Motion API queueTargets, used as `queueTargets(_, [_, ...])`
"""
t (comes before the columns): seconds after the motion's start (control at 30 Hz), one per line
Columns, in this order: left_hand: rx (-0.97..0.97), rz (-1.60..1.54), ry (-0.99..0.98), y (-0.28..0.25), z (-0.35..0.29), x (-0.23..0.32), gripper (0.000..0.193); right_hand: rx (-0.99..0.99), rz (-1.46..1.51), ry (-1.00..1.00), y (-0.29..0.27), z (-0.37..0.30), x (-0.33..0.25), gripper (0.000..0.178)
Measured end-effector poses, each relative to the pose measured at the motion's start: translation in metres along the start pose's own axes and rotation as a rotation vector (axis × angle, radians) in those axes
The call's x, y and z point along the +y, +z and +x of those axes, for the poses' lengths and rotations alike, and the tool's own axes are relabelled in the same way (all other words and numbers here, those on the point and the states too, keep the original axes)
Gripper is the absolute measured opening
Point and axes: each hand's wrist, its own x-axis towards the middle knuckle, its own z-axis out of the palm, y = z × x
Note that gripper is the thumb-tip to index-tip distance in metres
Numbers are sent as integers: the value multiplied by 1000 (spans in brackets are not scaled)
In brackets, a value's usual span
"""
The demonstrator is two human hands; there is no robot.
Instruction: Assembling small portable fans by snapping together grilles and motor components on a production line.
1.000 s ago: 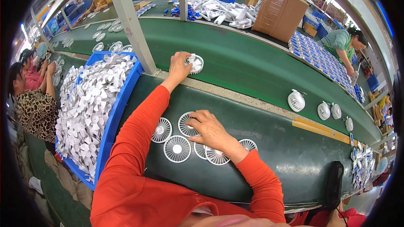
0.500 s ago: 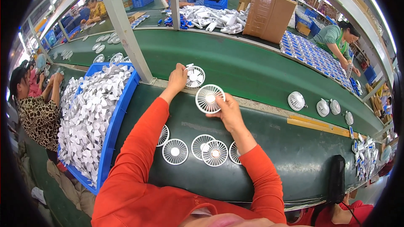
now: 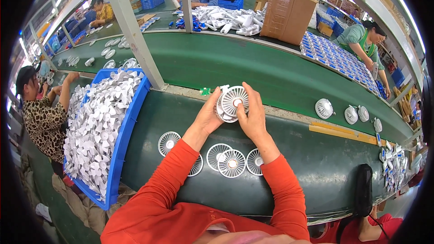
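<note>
My left hand (image 3: 208, 118) is wrapped round a white fan housing (image 3: 220, 109), mostly hidden behind the cover. A small green circuit board (image 3: 205, 91) sticks out beside its fingers. Against the front of the housing, my right hand (image 3: 254, 116) grips a round white grille cover (image 3: 235, 96), thumb near its centre and fingers round the rim. The two round parts overlap; whether they are joined I cannot tell. On the dark work surface below lie several loose grilles, including one left grille (image 3: 169, 144) and one overlapping grille (image 3: 232, 164).
At my left a blue crate (image 3: 124, 153) is heaped with white fan blades (image 3: 97, 140). Beyond the metal ledge runs a green conveyor belt (image 3: 271, 79) carrying fan heads (image 3: 323, 108). A grey post (image 3: 133, 31) rises near the crate. Co-workers sit left and across.
My hands have come together, bringing the grille cover over the fan housing. Fan heads on the belt have shifted slightly right. The co-worker at left has raised an arm.
</note>
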Motion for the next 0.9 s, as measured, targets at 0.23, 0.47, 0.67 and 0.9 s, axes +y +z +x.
queueTargets(0.23, [35, -19, 82, 16, -10, 1, 41, -174, -181, -152, 1, -5, -8, 61])
queueTargets(0.47, [182, 295, 425, 48, -28, -11, 38, -91, 144, -74, 13, -14, -8, 79])
queueTargets(0.67, [170, 838, 819, 50, -35, -23, 36, -119, 355, 114, 11, -13, -25, 69])
queueTargets(0.9, [123, 1006, 711, 26, -17, -19, 41, -165, 358, 295, 12, -8, -9, 57])
